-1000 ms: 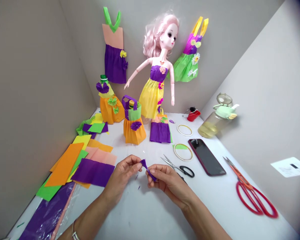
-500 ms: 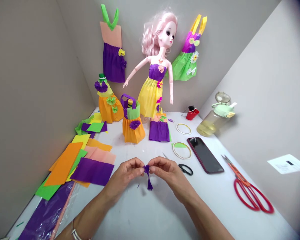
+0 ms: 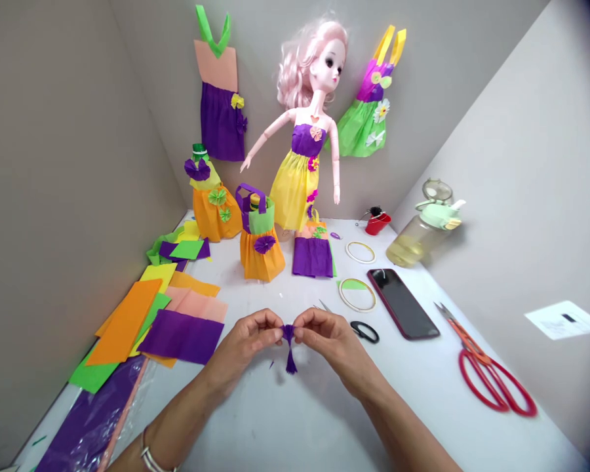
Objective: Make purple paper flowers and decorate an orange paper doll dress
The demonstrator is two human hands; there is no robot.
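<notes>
Strip (image 3: 290, 360), purple, pleated and narrow at the waist, hangs above the bench (image 3: 255, 419) between its left and right edges. The left hand (image 3: 253, 337) and right hand (image 3: 330, 337) pinch opposite sides of its upper fan, each grip closed thumb to finger. Uneven pulling could tear the pleats; a loose waist might let them slip. Beyond the right edge, a card (image 3: 553, 326) bears print too small to read.
</notes>
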